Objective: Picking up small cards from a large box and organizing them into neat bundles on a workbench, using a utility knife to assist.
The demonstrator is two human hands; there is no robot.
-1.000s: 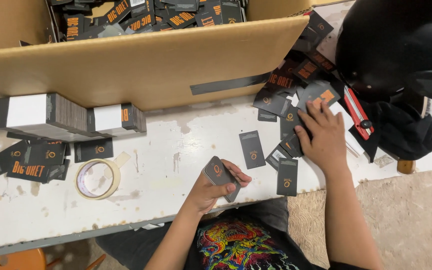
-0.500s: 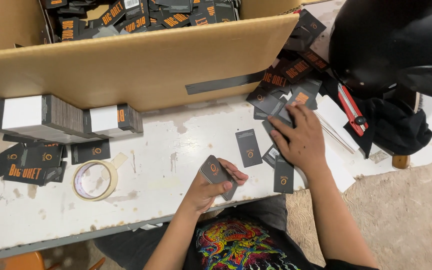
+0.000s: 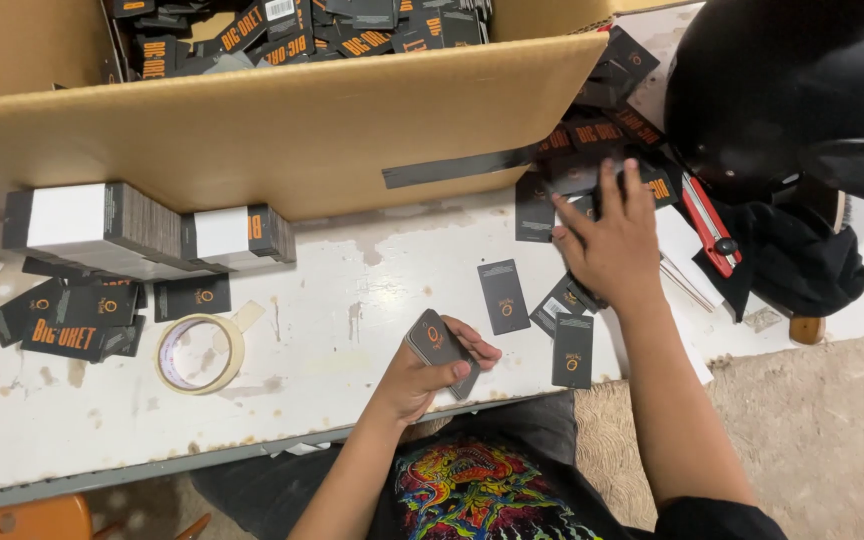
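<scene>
White and scuffed, the worktable (image 3: 332,350) runs under our hands, with brown floor showing past its near edge. Nearest us, our left hand (image 3: 427,375) is closed around a small stack of black cards (image 3: 439,350) with an orange mark, thumb over the top card and fingers curled beneath, held just above the table's front edge. Beside it to the right, three loose cards (image 3: 542,315) lie flat on the white surface, a little apart from one another. To the left sits a roll of tape (image 3: 199,352), and beyond it more loose dark cards (image 3: 77,315). Farther out, our right hand (image 3: 612,245) lies palm down with fingers spread, pressing on a heap of scattered black cards (image 3: 592,150); it grips nothing. A red utility knife (image 3: 707,225) rests just right of that hand. Banded card bundles (image 3: 142,230) stand against the cardboard box (image 3: 282,130), which holds many more cards at the far side.
</scene>
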